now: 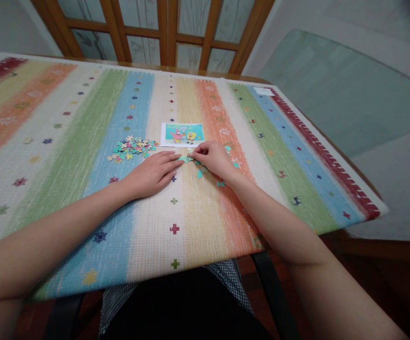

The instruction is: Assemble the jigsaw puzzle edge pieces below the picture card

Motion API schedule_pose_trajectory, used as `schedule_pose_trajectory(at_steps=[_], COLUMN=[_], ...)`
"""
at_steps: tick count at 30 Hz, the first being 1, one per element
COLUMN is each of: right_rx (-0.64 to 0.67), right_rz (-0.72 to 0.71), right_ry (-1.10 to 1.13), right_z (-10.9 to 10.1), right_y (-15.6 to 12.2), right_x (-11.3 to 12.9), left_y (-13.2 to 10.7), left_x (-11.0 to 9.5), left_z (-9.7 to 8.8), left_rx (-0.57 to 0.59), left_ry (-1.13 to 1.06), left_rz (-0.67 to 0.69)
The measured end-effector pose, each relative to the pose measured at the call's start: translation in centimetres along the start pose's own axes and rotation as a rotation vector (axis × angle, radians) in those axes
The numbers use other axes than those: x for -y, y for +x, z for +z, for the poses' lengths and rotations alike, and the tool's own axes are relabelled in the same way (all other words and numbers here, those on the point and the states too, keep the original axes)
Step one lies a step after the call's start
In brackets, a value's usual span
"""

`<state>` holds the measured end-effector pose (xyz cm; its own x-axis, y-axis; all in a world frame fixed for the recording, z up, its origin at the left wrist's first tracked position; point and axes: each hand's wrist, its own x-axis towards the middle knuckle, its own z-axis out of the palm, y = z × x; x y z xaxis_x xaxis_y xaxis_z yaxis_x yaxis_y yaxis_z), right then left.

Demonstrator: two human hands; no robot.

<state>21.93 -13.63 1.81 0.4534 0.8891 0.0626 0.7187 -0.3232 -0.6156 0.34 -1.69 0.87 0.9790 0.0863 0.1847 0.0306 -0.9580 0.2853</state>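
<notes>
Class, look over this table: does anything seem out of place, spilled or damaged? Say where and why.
Nothing stands out as spilled or damaged. Loose puzzle pieces lie heaped beside the left hand, with others scattered near the right hand; the picture card lies flat on the striped tablecloth.

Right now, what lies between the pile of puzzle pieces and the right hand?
In the head view, the left hand and some teal pieces lie between the pile and the right hand.
</notes>
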Motion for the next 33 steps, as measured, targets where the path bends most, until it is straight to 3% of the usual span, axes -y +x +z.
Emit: schedule_pose_trajectory(at_steps=[14, 18, 33], right_rx=[0.021, 0.022, -0.009], right_rz=[-0.033, -0.055, 0.078], right_ry=[0.269, 0.255, 0.385], right_z=[0.1, -0.1, 0.1], right_y=[-0.1, -0.3, -0.4], right_x=[-0.6, -0.1, 0.0], left_y=[-0.1, -0.1, 0.0], left_x=[0.0, 0.1, 0.1], left_z=[0.1, 0.1, 0.1], left_rx=[-0.003, -0.006, 0.001], left_ry=[0.006, 0.006, 0.003], left_rz=[0.01, 0.013, 0.004])
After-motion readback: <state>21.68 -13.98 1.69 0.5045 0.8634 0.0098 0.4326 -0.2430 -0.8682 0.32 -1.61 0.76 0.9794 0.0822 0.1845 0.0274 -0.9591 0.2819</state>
